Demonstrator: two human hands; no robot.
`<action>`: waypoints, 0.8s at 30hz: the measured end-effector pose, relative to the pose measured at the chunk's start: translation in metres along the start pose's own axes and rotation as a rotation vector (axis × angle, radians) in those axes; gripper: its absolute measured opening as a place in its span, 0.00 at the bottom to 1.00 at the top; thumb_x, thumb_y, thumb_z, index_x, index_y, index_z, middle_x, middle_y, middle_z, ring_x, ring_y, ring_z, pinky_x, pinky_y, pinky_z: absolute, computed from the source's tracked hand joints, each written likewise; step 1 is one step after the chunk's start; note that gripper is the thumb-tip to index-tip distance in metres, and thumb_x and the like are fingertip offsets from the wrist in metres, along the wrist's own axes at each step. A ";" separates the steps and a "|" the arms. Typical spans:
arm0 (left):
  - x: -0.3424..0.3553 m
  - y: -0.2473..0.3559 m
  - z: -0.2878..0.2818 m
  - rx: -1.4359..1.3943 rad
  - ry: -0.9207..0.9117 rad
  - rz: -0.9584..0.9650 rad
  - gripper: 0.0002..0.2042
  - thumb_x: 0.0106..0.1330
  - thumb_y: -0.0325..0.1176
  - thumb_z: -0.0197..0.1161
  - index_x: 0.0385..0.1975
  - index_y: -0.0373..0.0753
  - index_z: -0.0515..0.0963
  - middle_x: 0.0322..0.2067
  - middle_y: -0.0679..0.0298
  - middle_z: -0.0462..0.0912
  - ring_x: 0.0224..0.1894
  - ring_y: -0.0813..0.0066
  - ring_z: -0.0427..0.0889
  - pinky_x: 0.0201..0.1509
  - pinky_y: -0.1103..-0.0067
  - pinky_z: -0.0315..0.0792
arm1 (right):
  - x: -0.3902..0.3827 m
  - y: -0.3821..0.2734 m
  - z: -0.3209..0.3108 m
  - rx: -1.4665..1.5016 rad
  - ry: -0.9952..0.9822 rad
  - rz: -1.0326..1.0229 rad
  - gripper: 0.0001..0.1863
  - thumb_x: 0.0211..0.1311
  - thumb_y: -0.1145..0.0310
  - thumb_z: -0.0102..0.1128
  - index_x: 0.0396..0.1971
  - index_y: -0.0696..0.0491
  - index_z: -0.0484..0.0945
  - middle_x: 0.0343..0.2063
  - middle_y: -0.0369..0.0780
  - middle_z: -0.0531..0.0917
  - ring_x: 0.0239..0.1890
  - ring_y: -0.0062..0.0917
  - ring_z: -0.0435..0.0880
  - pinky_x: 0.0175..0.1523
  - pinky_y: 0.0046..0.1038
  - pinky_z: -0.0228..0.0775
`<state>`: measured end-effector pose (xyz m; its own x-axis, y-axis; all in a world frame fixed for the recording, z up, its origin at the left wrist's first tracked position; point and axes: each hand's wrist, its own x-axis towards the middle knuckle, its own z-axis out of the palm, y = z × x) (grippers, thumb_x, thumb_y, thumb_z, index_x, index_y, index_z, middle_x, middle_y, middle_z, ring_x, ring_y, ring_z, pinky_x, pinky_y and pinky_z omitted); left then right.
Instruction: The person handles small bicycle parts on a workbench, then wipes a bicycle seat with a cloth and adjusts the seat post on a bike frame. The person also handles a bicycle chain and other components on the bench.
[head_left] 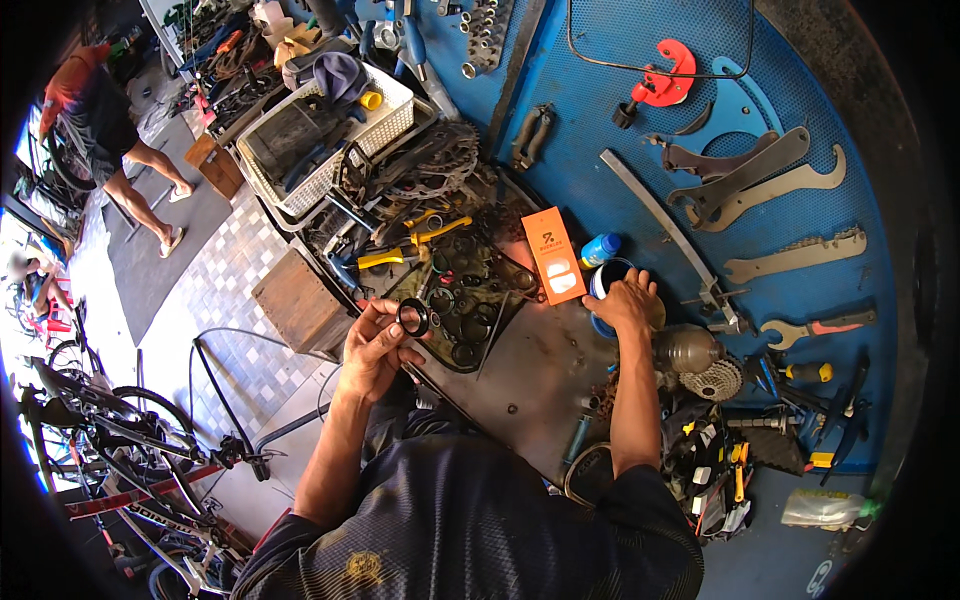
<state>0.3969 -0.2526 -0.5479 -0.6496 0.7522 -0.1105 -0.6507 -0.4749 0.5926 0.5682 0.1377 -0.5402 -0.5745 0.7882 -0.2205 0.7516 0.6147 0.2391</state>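
Note:
My left hand [372, 357] is closed on a black ring [413, 317], pinched between thumb and fingertips above the bench's near left edge. The ring looks like a bearing or seal; its exact kind is unclear. My right hand [628, 302] reaches over a blue tub [601, 326] with a pale inside, fingers apart, one digit lying across its mouth. Whether a fingertip touches the contents is hidden. Beside the tub lie a blue-capped bottle [601, 249] and an orange box [553, 256]. Small round parts [466, 325] are spread on a dirty mat left of the box.
Wrenches [770, 180] and a red pipe cutter [664, 78] hang on the blue pegboard. A white basket [330, 150] stands at the far left, near yellow-handled pliers [382, 258]. A cassette [712, 378] lies right of my forearm. Bicycles [130, 470] and another person [110, 140] are leftward.

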 end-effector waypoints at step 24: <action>0.020 0.032 0.045 0.476 -0.238 0.014 0.27 0.69 0.16 0.65 0.69 0.31 0.70 0.64 0.61 0.76 0.55 0.78 0.79 0.57 0.77 0.82 | -0.122 -0.104 -0.115 0.642 0.474 -1.087 0.27 0.54 0.71 0.70 0.56 0.38 0.82 0.48 0.38 0.74 0.52 0.38 0.75 0.59 0.41 0.72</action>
<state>0.3809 -0.2322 -0.4950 -0.5134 0.8566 0.0513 -0.3560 -0.2670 0.8955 0.5235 -0.0191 -0.4297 -0.9289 -0.0723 0.3631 -0.2101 0.9105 -0.3562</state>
